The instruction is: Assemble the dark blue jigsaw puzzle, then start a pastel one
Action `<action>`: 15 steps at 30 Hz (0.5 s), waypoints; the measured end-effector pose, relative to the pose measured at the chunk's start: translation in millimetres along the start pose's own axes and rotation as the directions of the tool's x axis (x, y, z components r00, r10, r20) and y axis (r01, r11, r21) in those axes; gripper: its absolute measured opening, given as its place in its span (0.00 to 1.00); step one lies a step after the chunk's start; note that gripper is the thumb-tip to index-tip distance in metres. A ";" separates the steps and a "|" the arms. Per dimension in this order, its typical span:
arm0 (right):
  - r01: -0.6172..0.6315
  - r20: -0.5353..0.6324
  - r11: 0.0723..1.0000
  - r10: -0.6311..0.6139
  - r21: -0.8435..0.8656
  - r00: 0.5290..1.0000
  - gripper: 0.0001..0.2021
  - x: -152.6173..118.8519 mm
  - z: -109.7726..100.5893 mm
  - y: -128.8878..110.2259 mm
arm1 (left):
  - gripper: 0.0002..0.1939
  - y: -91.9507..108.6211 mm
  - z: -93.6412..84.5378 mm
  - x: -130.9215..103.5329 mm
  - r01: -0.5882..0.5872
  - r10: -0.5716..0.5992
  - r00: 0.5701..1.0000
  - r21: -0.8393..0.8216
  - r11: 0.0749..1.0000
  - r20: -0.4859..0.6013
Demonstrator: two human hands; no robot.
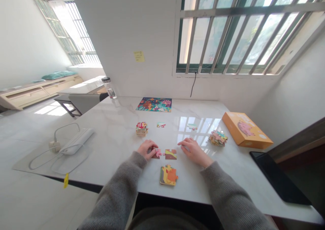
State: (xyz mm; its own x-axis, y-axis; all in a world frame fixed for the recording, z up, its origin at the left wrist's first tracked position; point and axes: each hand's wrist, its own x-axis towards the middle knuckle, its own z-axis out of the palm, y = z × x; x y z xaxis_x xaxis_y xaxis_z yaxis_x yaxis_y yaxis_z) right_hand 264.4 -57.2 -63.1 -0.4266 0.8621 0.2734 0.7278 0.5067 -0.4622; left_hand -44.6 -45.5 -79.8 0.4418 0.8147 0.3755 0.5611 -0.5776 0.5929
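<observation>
My left hand (148, 149) has its fingertips on a pink and brown puzzle piece (157, 153) lying on the table. Just right of that piece, with a small gap, lies a green and brown puzzle piece (171, 154). My right hand (192, 150) rests on the table to the right of it, fingers apart and holding nothing. Nearer to me is a small stack of yellow and orange pieces (168, 175). Farther off, two single pieces lie apart, one left (160, 124) and one right (192, 126).
Piece stacks stand at left (141, 129) and right (218, 138). A colourful picture sheet (154, 104) lies by the wall. An orange box (246, 130) and black tablet (279, 177) are at right; a power strip (77, 141) with cables and a bottle (109, 88) are at left.
</observation>
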 end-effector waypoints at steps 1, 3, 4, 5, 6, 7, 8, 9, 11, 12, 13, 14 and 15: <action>0.004 0.004 1.000 -0.004 -0.004 1.000 0.13 -0.2 0.1 0.1 | 0.07 0.9 0.1 0.9 -0.004 0.004 1.000 0.004 1.000 -0.029; 0.006 0.002 1.000 -0.006 -0.015 1.000 0.13 -0.5 0.6 0.2 | 0.07 2.2 -0.6 3.1 -0.023 0.026 0.994 0.027 0.999 -0.103; 0.004 -0.002 1.000 -0.005 -0.021 1.000 0.13 -0.7 0.8 0.3 | 0.07 2.4 -1.8 4.5 -0.035 0.041 0.989 0.045 0.998 -0.143; 0.002 -0.005 1.000 -0.002 -0.024 1.000 0.13 -0.8 1.1 0.3 | 0.07 1.8 -3.7 6.0 -0.045 0.057 0.981 0.067 0.997 -0.187; 0.000 -0.005 1.000 0.000 -0.025 1.000 0.12 -0.9 1.4 0.3 | 0.07 0.4 -6.5 7.7 -0.051 0.071 0.969 0.091 0.995 -0.237; 0.001 -0.005 1.000 -0.001 -0.023 1.000 0.13 -0.9 1.6 0.3 | 0.07 -2.1 -10.2 9.5 -0.050 0.083 0.952 0.118 0.992 -0.294; 0.003 -0.006 1.000 -0.004 -0.019 1.000 0.13 -1.0 1.8 0.3 | 0.08 -5.8 -14.7 11.6 -0.041 0.092 0.930 0.148 0.988 -0.356; 0.006 -0.007 1.000 -0.006 -0.017 1.000 0.13 -1.1 2.0 0.3 | 0.08 -10.7 -19.7 13.8 -0.024 0.098 0.903 0.178 0.984 -0.417; 0.009 -0.013 1.000 -0.009 -0.017 1.000 0.13 -1.3 2.4 0.2 | 0.11 -23.3 -30.2 18.4 0.034 0.091 0.857 0.232 0.972 -0.508; 0.008 -0.016 1.000 -0.008 -0.020 1.000 0.13 -1.4 2.5 0.2 | 0.13 -30.5 -34.9 20.8 0.071 0.073 0.847 0.249 0.966 -0.527; 0.006 -0.017 1.000 -0.006 -0.024 1.000 0.13 -1.4 2.6 0.2 | 0.15 -37.8 -38.9 23.1 0.106 0.051 0.845 0.260 0.960 -0.533; 0.004 -0.018 1.000 -0.005 -0.027 1.000 0.12 -1.5 2.7 0.3 | 0.17 -44.9 -42.1 25.2 0.133 0.028 0.853 0.268 0.954 -0.522; 0.003 -0.018 1.000 -0.004 -0.030 1.000 0.12 -1.5 2.8 0.4 | 0.19 -51.5 -44.3 27.2 0.156 0.002 0.863 0.271 0.950 -0.506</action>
State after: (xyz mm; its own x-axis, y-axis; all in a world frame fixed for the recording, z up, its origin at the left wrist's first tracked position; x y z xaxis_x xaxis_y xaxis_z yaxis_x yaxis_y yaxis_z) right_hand 263.8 -58.3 -66.1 -0.4194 0.8600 0.2908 0.7419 0.5093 -0.4361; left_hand -92.5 8.6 -68.6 0.0283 0.7275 0.6855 0.7917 -0.4350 0.4289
